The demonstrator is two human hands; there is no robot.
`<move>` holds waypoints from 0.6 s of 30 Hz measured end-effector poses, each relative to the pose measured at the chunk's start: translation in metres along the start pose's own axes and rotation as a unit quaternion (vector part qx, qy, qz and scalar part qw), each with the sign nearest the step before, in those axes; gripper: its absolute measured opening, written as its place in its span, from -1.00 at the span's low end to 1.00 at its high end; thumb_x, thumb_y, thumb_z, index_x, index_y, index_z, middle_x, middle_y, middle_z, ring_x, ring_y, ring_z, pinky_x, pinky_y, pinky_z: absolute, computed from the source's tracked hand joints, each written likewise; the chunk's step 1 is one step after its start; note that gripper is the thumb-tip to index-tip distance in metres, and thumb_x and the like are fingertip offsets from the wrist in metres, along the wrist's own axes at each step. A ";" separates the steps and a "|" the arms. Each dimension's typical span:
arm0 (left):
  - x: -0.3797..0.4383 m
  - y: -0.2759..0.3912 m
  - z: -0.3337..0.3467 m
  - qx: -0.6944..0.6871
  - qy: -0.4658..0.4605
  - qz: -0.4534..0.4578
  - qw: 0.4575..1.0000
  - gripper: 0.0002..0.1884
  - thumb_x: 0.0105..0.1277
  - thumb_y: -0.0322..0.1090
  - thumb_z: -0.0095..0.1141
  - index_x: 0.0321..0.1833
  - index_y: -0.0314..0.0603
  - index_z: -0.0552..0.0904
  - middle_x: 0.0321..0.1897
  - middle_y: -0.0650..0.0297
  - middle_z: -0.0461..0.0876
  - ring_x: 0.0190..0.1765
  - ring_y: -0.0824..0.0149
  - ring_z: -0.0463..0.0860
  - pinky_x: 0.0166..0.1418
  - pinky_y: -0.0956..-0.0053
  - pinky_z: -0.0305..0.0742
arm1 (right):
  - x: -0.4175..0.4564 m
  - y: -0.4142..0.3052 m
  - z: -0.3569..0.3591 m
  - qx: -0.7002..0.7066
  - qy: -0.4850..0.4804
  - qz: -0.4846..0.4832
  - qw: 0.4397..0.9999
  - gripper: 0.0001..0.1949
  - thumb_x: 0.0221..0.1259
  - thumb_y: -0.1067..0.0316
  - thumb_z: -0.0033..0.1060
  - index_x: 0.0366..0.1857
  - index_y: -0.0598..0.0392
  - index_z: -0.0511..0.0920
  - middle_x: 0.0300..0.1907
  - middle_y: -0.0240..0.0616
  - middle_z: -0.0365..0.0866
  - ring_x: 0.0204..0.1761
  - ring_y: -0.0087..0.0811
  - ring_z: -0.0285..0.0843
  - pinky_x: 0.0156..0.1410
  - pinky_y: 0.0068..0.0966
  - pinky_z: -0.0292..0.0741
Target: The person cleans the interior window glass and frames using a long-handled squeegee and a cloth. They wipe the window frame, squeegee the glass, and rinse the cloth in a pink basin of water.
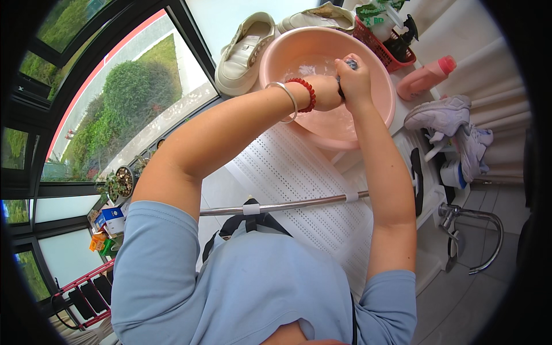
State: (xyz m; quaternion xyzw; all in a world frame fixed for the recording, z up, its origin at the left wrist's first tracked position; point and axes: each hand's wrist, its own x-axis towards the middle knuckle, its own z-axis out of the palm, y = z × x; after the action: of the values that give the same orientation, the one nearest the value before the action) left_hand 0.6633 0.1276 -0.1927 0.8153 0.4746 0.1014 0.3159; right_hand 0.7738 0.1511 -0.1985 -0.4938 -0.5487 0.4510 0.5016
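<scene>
Above a pink plastic basin (276, 54), both of my hands are closed around a small dark bunched cloth (341, 87). My left hand (326, 92), with a red bead bracelet (308, 92) and a silver bangle (288, 100) on its wrist, grips the lower part. Higher up and to the right, my right hand (357, 79) is clenched on the same cloth; a bit of it shows at the top of that fist (352, 64). Most of the cloth is hidden by my fingers. Shallow water (308, 69) covers the basin's bottom.
White sneakers (248, 51) stand beside the basin's far rim. At right are a red basket (399, 65) of spray bottles, a pink bottle (424, 78), pale sneakers (440, 115) and a chrome faucet (496, 224). A metal rod (302, 203) crosses a perforated white board (284, 164) before me.
</scene>
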 end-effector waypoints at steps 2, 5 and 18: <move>-0.005 0.009 -0.006 0.010 -0.023 -0.035 0.999 -0.74 0.25 -0.26 -0.08 -0.24 -0.26 0.63 -0.37 0.04 0.66 -0.29 0.08 0.65 -0.18 0.23 0.50 | 0.001 0.004 -0.004 -0.018 -0.008 0.005 1.000 -0.87 0.07 0.37 0.16 -0.49 0.15 0.43 -0.58 -0.40 0.40 -0.52 -0.57 0.33 -0.42 -0.50 0.36; -0.015 0.016 -0.014 0.051 -0.037 -0.059 0.996 -0.72 0.21 -0.18 -0.01 -0.23 -0.24 0.63 -0.37 0.09 0.67 -0.35 0.12 0.65 -0.23 0.26 0.53 | -0.008 -0.003 -0.008 -0.059 -0.040 -0.007 0.997 -0.82 0.11 0.30 0.17 -0.44 0.16 0.43 -0.58 -0.36 0.42 -0.49 -0.54 0.39 -0.40 -0.48 0.38; -0.051 0.023 -0.024 0.211 0.202 0.039 0.956 -0.32 -0.02 -0.11 0.33 0.20 -0.11 0.40 0.09 0.07 0.45 0.09 0.04 0.53 0.07 0.24 0.52 | -0.007 -0.010 -0.083 -0.016 -0.058 -0.038 0.997 -0.70 0.25 0.07 0.16 -0.30 0.13 0.48 -0.45 -0.41 0.49 -0.41 -0.58 0.39 -0.28 -0.57 0.38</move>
State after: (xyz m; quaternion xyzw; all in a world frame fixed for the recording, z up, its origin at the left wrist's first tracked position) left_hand 0.6411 0.0873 -0.1531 0.8437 0.5069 0.1741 0.0300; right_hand 0.8552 0.1425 -0.1814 -0.4534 -0.6024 0.4511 0.4775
